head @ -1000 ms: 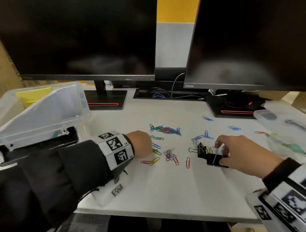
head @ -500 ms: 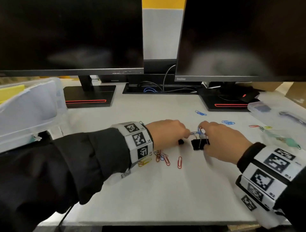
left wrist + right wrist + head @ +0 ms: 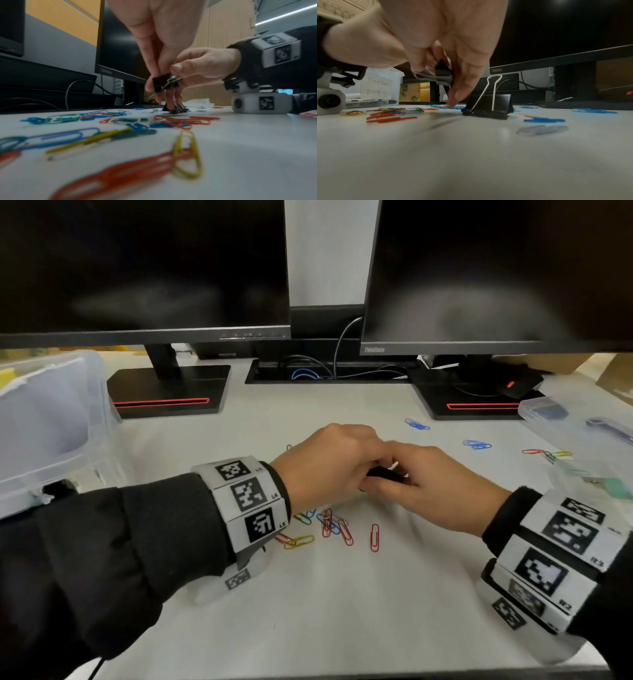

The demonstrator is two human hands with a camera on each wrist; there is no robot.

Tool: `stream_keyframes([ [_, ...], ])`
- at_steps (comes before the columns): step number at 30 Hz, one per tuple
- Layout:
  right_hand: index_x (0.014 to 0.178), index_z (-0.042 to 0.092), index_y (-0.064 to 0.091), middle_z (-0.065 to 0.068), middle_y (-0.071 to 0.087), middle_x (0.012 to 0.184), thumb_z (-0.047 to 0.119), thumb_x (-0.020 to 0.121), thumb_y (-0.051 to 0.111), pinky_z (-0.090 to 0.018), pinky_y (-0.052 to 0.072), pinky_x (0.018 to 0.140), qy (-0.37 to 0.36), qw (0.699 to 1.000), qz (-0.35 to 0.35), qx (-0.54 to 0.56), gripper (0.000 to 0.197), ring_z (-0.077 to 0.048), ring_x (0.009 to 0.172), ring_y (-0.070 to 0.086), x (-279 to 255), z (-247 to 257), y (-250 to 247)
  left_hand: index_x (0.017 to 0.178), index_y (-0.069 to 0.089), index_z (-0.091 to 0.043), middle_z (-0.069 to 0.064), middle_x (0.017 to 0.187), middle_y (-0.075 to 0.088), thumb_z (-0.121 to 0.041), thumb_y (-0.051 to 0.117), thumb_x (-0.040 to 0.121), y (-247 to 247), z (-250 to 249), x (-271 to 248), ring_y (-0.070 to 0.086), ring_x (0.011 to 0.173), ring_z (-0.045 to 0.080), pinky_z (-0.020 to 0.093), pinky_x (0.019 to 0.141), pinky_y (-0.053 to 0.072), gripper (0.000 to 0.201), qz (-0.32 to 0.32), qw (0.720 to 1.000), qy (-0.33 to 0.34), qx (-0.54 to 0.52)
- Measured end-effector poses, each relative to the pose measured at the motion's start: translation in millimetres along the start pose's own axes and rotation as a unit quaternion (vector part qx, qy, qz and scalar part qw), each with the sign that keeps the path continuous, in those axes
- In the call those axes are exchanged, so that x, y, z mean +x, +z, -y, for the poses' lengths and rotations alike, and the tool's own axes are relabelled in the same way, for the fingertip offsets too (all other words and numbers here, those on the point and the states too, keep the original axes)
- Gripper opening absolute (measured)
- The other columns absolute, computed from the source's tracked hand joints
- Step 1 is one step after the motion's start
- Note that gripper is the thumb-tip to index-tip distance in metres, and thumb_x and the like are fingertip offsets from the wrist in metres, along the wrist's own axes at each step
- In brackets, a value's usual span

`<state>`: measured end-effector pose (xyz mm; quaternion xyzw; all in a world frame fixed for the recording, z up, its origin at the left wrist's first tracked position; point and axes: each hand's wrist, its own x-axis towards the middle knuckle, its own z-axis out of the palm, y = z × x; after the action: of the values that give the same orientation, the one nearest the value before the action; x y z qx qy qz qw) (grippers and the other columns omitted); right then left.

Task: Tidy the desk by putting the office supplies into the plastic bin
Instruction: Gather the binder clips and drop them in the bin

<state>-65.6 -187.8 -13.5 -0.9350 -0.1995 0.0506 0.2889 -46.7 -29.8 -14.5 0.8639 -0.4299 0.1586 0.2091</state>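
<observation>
"ThinkVision" is printed on the lower bezel of the right monitor; wristband tags read L4 and L5; handwriting on the bin label is illegible.

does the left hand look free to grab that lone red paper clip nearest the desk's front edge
Probably not yet: the left hand pinches a black binder clip together with the right hand. The red paper clip itself lies uncovered nearby.

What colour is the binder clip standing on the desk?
The binder clip is black with silver wire handles; the right wrist view shows it best.
</observation>
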Motion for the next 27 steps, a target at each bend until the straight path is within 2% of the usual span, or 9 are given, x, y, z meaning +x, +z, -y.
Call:
stream_keyframes([
  [3,0.087,0.027,0.061,0.009,0.064,0.081,0.034,0.084,0.06,-0.015,0.042,0.066,-0.002,1.0,0.016,-0.006,0.008,-0.004,0.074,0.058,-1.2,0.4,-1.1,0.091,0.073,-0.008,0.007,0.077,0.07,-0.008,0.055,0.082,2.6,1.4,-4.9,0.067,0.068,0.022,0.028,0.064,0.049,0.02,-0.014,0.999,0.041,-0.015],
  [6,0.092,0.018,0.064,0.004,0.067,0.086,0.022,0.076,0.071,-0.02,0.047,0.072,0.012,1.0,0.012,-0.001,0.017,-0.011,0.081,0.061,-0.9,0.2,-2.3,0.096,0.072,-0.009,0.005,0.076,0.069,-0.019,0.043,0.086,3.1,2.3,-5.7,0.065,0.067,0.02,0.025,0.068,0.045,0.032,-0.004,0.999,0.046,-0.017],
  [9,0.101,0.018,0.06,0.001,0.067,0.095,0.013,0.073,0.074,-0.024,0.05,0.079,0.018,1.0,0.007,-0.02,0.031,-0.014,0.087,0.061,-0.3,0.5,-2.4,0.099,0.069,-0.006,0.005,0.078,0.068,-0.019,0.041,0.089,4.4,1.2,-4.6,0.057,0.069,0.013,0.021,0.073,0.042,0.033,-0.003,0.999,0.031,-0.03],
  [11,0.108,0.018,0.058,0.004,0.065,0.097,0.011,0.075,0.072,-0.016,0.047,0.079,0.001,0.999,-0.017,-0.033,0.037,-0.012,0.088,0.06,-0.4,1.1,-2.4,0.1,0.065,-0.006,0.003,0.083,0.064,-0.018,0.04,0.091,2.7,3.3,-3.2,0.053,0.074,0.01,0.022,0.072,0.043,0.029,-0.018,0.998,-0.013,-0.053],
  [13,0.105,0.016,0.06,0.012,0.061,0.091,0.009,0.078,0.069,-0.003,0.04,0.072,-0.032,0.997,-0.055,-0.034,0.03,-0.003,0.08,0.055,-1.0,3.8,-2.4,0.096,0.059,-0.007,-0.001,0.084,0.055,-0.018,0.037,0.093,0.3,6.5,-1.6,0.048,0.077,0.009,0.02,0.071,0.041,0.025,-0.043,0.996,-0.044,-0.062],
  [16,0.092,0.012,0.064,0.017,0.059,0.081,0.007,0.08,0.068,-0.006,0.04,0.068,-0.071,0.993,-0.093,-0.015,0.014,-0.002,0.073,0.054,-2.1,8.5,-2.8,0.086,0.052,-0.009,-0.009,0.074,0.042,-0.016,0.035,0.095,-1.8,8.8,-0.3,0.04,0.068,0.004,0.01,0.066,0.034,0.02,-0.083,0.992,-0.065,-0.067],
  [21,0.098,0.013,0.065,0.013,0.056,0.08,0.008,0.088,0.058,0.0,0.037,0.071,-0.086,0.989,-0.12,-0.015,0.013,-0.001,0.076,0.054,-0.6,10.8,-2.2,0.082,0.047,-0.015,-0.014,0.067,0.041,-0.014,0.035,0.097,-1.7,10.9,0.0,0.042,0.065,0.0,0.005,0.064,0.032,0.02,-0.068,0.986,-0.125,-0.084],
  [24,0.113,0.016,0.057,0.002,0.069,0.098,0.01,0.09,0.055,-0.012,0.046,0.083,-0.067,0.992,-0.105,0.024,0.023,-0.013,0.094,0.065,-0.2,10.1,-2.9,0.101,0.058,-0.012,-0.008,0.085,0.052,-0.014,0.037,0.098,-1.3,12.3,0.5,0.048,0.078,0.004,0.008,0.071,0.035,0.022,-0.078,0.982,-0.153,-0.08],
  [27,0.123,0.019,0.045,-0.001,0.071,0.099,0.011,0.09,0.055,-0.035,0.055,0.081,-0.033,0.993,-0.092,0.063,0.034,-0.021,0.091,0.068,-0.9,11.6,-3.5,0.112,0.059,-0.013,0.001,0.102,0.059,-0.024,0.034,0.097,-1.7,9.0,0.9,0.053,0.092,0.012,0.017,0.079,0.039,0.032,-0.1,0.984,-0.135,-0.058],
])
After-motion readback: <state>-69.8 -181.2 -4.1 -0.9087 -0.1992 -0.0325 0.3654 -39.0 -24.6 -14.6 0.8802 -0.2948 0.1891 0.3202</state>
